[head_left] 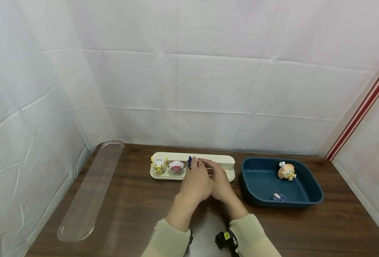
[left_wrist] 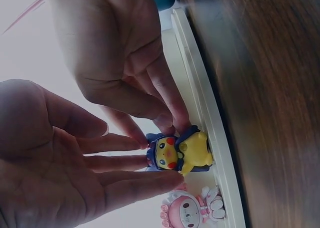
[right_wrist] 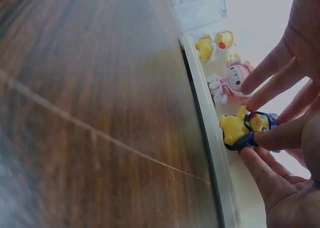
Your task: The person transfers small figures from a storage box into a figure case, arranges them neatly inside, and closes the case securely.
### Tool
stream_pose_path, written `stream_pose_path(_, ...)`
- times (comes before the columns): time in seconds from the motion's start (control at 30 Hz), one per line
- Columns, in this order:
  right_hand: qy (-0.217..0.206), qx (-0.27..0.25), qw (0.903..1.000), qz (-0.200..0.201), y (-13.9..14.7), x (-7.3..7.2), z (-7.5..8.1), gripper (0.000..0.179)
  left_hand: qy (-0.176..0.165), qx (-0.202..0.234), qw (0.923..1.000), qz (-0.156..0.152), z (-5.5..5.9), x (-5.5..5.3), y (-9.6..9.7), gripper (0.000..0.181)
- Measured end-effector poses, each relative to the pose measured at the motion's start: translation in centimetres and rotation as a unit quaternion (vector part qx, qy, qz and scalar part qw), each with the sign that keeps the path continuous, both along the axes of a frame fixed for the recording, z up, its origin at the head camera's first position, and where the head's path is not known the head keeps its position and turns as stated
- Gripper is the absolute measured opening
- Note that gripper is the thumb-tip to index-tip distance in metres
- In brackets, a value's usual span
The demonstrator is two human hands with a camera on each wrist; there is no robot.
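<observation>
A yellow Pikachu figurine in a dark blue hat and cape (left_wrist: pixel 172 155) stands on a cream stepped display base (head_left: pixel 226 161). My right hand (head_left: pixel 222 182) pinches its side between thumb and fingers. My left hand (head_left: pixel 197 184) has its fingers extended, with the fingertips touching about the figurine's head and other side. In the head view both hands hide most of it; only a blue bit shows. Beside it on the base are a pink-hooded figurine (right_wrist: pixel 235 80) and a yellow-and-white figurine (head_left: pixel 159 166).
A dark teal bin (head_left: pixel 282 204) stands right of the base, holding an orange fluffy figurine (head_left: pixel 287 171) and a small blue-and-white figurine (head_left: pixel 278 197). A long clear plastic cover (head_left: pixel 91 192) lies at the left of the wooden table. White sheeting (head_left: pixel 208 85) rises behind.
</observation>
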State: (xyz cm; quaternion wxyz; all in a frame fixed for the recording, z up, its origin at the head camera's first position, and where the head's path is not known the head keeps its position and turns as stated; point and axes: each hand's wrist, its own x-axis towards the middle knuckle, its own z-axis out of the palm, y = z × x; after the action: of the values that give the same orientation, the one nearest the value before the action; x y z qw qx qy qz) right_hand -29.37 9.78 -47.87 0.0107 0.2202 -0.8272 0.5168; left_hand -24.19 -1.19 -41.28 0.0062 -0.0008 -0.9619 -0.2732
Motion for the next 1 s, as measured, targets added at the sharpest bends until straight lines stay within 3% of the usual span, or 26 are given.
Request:
stream_pose_path(0.23, 0.004, -0.003, 0.9999, 0.013, 0.1, 0.0, -0.3, 0.060, -0.010, 0.006, 0.9997, 0.022, 0.2, 0.1, 0.1, 0.063)
stream_pose_path(0.7, -0.004, 0.002, 1.0000, -0.002, -0.1, 0.1, -0.1, 0.060, -0.015, 0.027, 0.9992, 0.025, 0.3, 0.1, -0.2, 0.061)
stream_pose_path(0.87, -0.013, 0.001, 0.9998, -0.013, 0.0, 0.2, 0.6, 0.058, -0.019, 0.026, 0.9993, 0.021, 0.7, 0.2, -0.4, 0.059)
stream_pose_path(1.0, -0.030, -0.020, 0.9992, -0.018, 0.1, 0.4, 1.4, 0.057, 0.001, 0.016, 0.9996, 0.024, 1.0, 0.3, -0.5, 0.054)
